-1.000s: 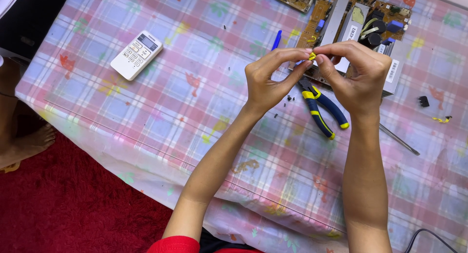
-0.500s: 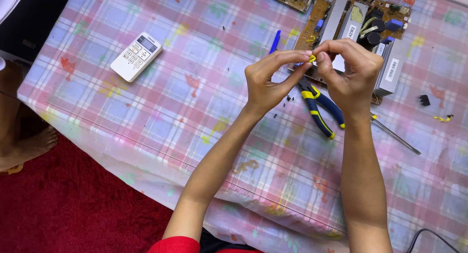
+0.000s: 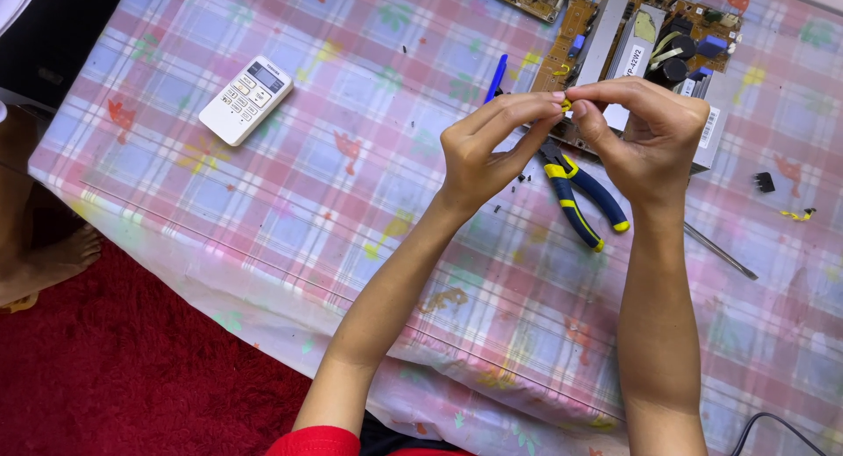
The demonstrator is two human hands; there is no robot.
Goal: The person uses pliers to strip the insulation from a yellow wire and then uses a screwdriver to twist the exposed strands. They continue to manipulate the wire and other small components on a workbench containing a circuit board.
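My left hand (image 3: 492, 148) and my right hand (image 3: 645, 131) meet fingertip to fingertip above the table. Both pinch a small yellow piece (image 3: 566, 105), a short bit of wire or sleeve. Below and between the hands lie pliers (image 3: 584, 197) with blue and yellow handles on the checked tablecloth (image 3: 351, 157). Just behind the hands sits a brown circuit board (image 3: 645, 39) with black capacitors and a metal heat sink. A blue pen (image 3: 496, 76) lies left of the board.
A white remote control (image 3: 246, 100) lies at the left of the table. A thin metal rod (image 3: 720, 251), a small black part (image 3: 765, 182) and a yellow wire scrap (image 3: 797, 214) lie at the right. A red carpet (image 3: 114, 368) and a person's bare foot (image 3: 53, 258) are at the left.
Both hands stay pinched together on the yellow piece, with only slight finger movement. The view has shifted a little.
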